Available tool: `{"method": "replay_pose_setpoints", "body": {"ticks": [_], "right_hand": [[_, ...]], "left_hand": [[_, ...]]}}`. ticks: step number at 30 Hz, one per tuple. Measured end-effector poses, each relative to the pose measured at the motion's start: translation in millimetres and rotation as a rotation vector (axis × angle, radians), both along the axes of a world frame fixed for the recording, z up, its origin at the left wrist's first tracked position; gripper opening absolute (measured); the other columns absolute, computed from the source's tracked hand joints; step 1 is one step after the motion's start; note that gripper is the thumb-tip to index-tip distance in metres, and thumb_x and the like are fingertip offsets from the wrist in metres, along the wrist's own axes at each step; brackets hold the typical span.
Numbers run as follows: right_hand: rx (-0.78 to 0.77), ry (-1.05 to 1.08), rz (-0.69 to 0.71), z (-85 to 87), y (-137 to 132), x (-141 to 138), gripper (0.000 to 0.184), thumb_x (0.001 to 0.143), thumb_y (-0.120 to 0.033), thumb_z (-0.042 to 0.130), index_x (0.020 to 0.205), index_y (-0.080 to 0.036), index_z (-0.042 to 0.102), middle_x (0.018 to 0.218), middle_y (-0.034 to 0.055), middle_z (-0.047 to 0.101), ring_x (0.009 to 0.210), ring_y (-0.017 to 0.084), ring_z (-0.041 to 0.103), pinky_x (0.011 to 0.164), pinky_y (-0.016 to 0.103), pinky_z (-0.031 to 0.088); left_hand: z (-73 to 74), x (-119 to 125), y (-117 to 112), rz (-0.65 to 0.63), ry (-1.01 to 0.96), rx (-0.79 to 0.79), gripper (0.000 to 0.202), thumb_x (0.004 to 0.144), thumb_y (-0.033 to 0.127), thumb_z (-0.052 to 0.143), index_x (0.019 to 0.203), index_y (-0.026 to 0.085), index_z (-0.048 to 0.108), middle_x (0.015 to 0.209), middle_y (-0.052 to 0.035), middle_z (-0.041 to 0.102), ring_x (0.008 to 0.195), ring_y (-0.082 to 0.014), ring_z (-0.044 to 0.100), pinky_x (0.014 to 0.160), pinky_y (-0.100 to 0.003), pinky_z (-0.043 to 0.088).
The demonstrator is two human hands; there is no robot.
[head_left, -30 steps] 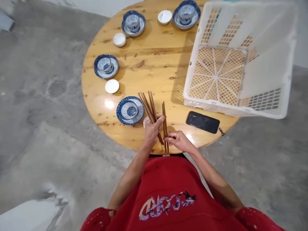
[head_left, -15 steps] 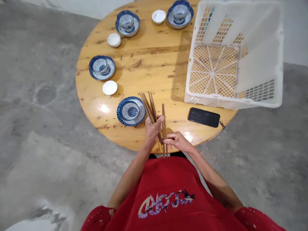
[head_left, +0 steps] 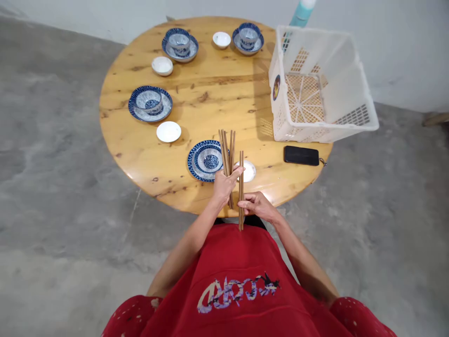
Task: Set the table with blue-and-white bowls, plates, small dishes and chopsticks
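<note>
The left hand grips a bundle of chopsticks; the right hand pinches one pair of chopsticks, held upright just right of the bundle. Judged from the bench, bowl-and-saucer settings are placed, but no chopsticks lie beside any.

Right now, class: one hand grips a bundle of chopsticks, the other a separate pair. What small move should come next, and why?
Probably lay the pair of chopsticks in the right hand on the table beside the nearest blue-and-white plate. That pair is already apart from the bundle in the left hand, and no chopsticks lie at any setting.
</note>
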State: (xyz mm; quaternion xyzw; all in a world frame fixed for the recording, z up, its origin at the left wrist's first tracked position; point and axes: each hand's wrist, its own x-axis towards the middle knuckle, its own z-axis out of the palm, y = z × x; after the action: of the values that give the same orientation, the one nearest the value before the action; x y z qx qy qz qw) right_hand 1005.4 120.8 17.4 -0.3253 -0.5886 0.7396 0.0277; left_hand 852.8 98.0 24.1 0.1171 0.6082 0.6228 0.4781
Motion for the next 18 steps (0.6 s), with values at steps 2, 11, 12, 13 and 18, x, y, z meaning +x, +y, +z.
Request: {"method": "replay_pose_setpoints", "body": {"ticks": [2,11,12,13,18], "right_hand": [[-0.027,-0.015,0.007,3.6,-8.1,-4.9,0.05,0.074,-0.061,0.072,0.062,-0.017,0.052,0.054,-0.0044,0.05,0.052,0.008,0.042,0.053,0.022,0.032],[0.231,-0.141,-0.019,0.0,-25.8,-12.8,0.037,0.085,-0.047,0.062,0.064,-0.019,0.052,0.055,-0.0042,0.051,0.053,0.011,0.046,0.054,0.023,0.033],[0.342,-0.198,-0.021,-0.1,-27.7,-14.7,0.033,0.087,-0.042,0.06,0.065,-0.019,0.053,0.057,-0.0031,0.053,0.055,0.012,0.049,0.056,0.024,0.035],[0.471,-0.265,-0.016,0.4,-29.8,-17.0,0.028,0.088,-0.037,0.059,0.067,-0.019,0.055,0.062,-0.0015,0.056,0.06,0.013,0.052,0.059,0.024,0.036],[0.974,-0.665,0.053,10.1,-39.2,-32.4,0.019,0.095,-0.032,0.055,0.101,-0.016,0.065,0.102,0.0106,0.065,0.087,0.021,0.062,0.073,0.028,0.041]], "left_hand": [[-0.2,-11.0,-8.9,-0.067,0.013,0.02,0.035,0.065,0.043,0.08,0.08,0.012,0.072,0.049,0.0066,0.041,0.045,-0.0054,0.032,0.046,-0.021,0.027],[-17.2,-18.7,-21.4,0.046,0.143,0.057,0.024,0.071,0.037,0.076,0.069,0.014,0.067,0.059,0.0024,0.051,0.055,-0.0087,0.044,0.053,-0.021,0.036],[-19.5,-17.9,-21.3,0.083,0.179,0.06,0.023,0.072,0.036,0.075,0.069,0.015,0.066,0.062,0.001,0.055,0.058,-0.0101,0.048,0.056,-0.021,0.039],[-21.6,-17.2,-21.0,0.115,0.216,0.061,0.022,0.073,0.035,0.074,0.069,0.015,0.067,0.064,-0.0001,0.057,0.062,-0.0115,0.051,0.06,-0.022,0.042],[-27.2,-12.6,-15.0,0.183,0.359,0.037,0.02,0.077,0.034,0.071,0.073,0.015,0.067,0.069,-0.001,0.061,0.069,-0.0143,0.057,0.068,-0.024,0.046]]}}
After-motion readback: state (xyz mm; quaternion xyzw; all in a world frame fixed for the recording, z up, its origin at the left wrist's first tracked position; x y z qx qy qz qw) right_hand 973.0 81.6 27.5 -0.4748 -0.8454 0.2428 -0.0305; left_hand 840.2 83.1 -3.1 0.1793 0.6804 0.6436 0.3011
